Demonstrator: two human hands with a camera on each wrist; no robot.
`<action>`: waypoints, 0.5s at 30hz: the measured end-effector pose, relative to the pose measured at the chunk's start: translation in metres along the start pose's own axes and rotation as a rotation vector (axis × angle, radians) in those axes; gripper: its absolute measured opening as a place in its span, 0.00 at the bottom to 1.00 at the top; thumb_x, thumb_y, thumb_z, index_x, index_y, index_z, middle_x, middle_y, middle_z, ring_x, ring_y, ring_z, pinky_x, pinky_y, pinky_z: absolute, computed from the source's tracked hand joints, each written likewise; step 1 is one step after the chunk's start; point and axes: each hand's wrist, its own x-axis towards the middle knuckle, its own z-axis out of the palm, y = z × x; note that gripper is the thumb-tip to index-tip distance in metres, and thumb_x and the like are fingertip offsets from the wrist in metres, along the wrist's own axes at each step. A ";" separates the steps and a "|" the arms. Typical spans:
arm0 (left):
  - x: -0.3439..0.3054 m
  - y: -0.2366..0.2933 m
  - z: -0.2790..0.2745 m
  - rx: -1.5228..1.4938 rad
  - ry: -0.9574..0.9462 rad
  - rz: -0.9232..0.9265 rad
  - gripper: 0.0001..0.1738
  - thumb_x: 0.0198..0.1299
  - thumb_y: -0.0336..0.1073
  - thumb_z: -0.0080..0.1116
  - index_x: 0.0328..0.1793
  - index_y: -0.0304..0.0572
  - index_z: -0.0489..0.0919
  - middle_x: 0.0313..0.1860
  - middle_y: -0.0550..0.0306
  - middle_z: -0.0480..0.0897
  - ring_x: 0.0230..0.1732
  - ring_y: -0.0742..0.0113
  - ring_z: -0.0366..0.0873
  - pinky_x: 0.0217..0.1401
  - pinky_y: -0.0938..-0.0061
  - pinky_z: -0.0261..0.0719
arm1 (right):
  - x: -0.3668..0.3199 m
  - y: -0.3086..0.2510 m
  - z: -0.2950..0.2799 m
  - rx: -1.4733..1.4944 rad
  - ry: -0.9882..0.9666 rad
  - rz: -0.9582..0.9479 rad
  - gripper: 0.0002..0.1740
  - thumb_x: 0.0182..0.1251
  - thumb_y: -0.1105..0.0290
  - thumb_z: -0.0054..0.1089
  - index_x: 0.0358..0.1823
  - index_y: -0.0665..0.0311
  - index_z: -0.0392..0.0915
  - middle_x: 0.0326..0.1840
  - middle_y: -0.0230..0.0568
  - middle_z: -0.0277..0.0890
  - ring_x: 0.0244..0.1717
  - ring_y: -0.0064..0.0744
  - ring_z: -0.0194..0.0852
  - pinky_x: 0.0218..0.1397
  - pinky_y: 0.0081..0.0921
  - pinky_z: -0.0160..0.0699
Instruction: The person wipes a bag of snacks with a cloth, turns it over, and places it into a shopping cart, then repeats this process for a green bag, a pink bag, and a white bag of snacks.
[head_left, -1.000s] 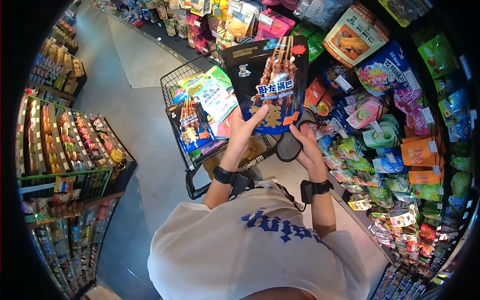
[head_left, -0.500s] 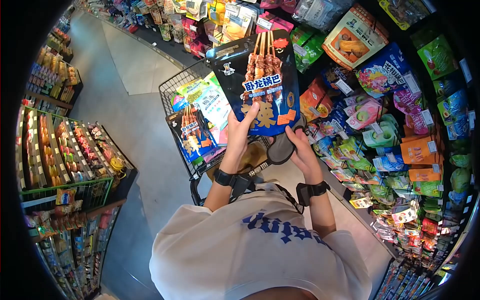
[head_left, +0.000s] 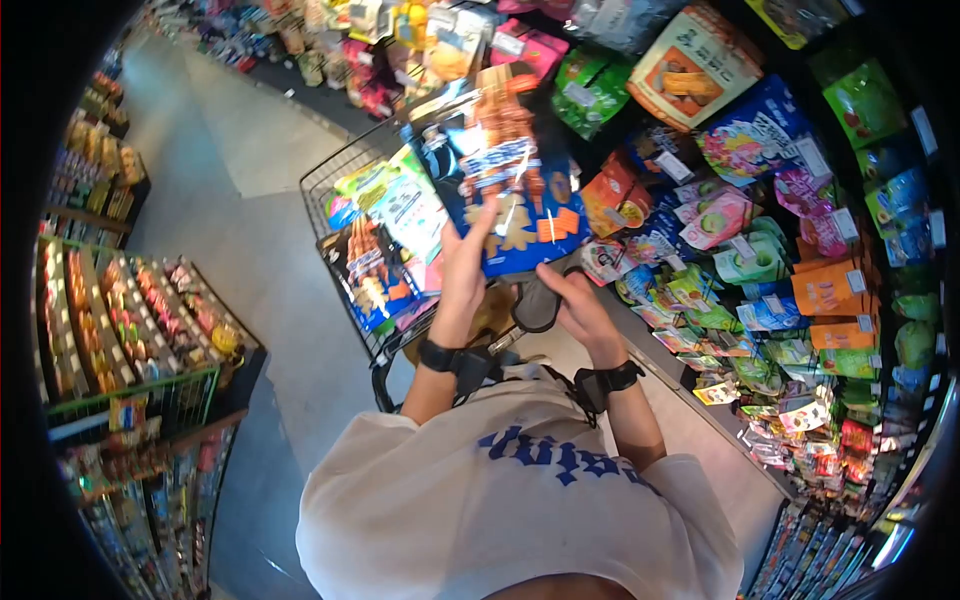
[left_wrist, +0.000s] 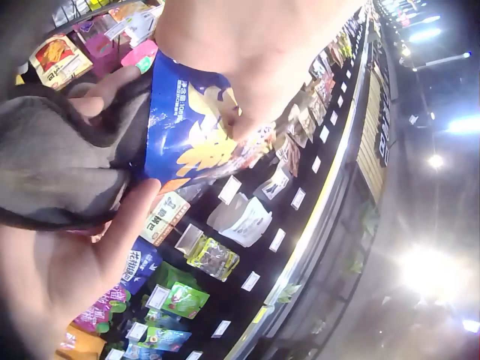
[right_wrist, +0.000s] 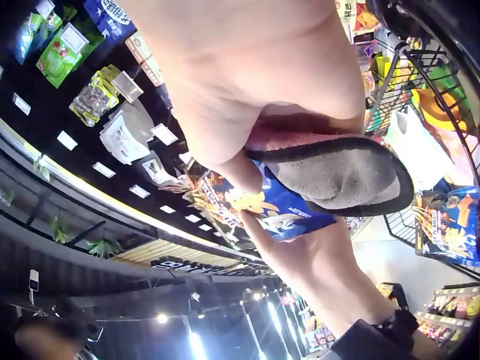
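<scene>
A black and blue snack bag with skewers on it [head_left: 510,190], blurred in the head view, is held up over the cart. My left hand [head_left: 462,275] grips its lower left part, thumb across the front. By the bottom right corner, my right hand [head_left: 587,312] pinches the bag's edge; its thumb lies on the blue film in the left wrist view. A grey pad with a dark rim [head_left: 536,304] hangs below the bag between the hands, and in the right wrist view the same grey pad [right_wrist: 345,176] lies against my right palm.
A wire shopping cart [head_left: 312,190] stands beyond the left hand, holding a similar skewer bag [head_left: 368,272] and a green and white packet [head_left: 408,205]. Hanging snack packets, such as an orange one [head_left: 830,290], fill the right side. Low shelves [head_left: 130,390] stand left across the aisle.
The bag and both hands have shifted left and slightly downward in the head view, and the bag has tilted further. Both hands stay on it.
</scene>
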 end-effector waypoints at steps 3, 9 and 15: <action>0.022 -0.011 -0.023 -0.062 0.101 -0.104 0.20 0.65 0.42 0.65 0.57 0.39 0.78 0.48 0.56 0.83 0.46 0.66 0.82 0.52 0.71 0.80 | -0.007 -0.013 0.004 -0.022 0.054 -0.041 0.20 0.75 0.62 0.57 0.59 0.69 0.75 0.54 0.36 0.81 0.54 0.25 0.81 0.58 0.25 0.77; 0.051 -0.034 -0.104 -0.281 0.091 -0.242 0.19 0.72 0.41 0.50 0.62 0.37 0.76 0.60 0.51 0.81 0.60 0.57 0.79 0.65 0.59 0.77 | -0.016 -0.030 -0.002 -0.528 0.198 -0.014 0.29 0.76 0.46 0.51 0.50 0.71 0.77 0.37 0.30 0.78 0.36 0.18 0.73 0.38 0.21 0.73; 0.059 -0.051 -0.118 -0.362 0.253 -0.476 0.24 0.65 0.38 0.56 0.64 0.33 0.71 0.62 0.38 0.73 0.65 0.45 0.72 0.70 0.52 0.73 | 0.018 0.020 -0.095 -1.009 0.377 -0.401 0.24 0.74 0.55 0.51 0.54 0.72 0.72 0.41 0.45 0.77 0.42 0.34 0.74 0.51 0.36 0.75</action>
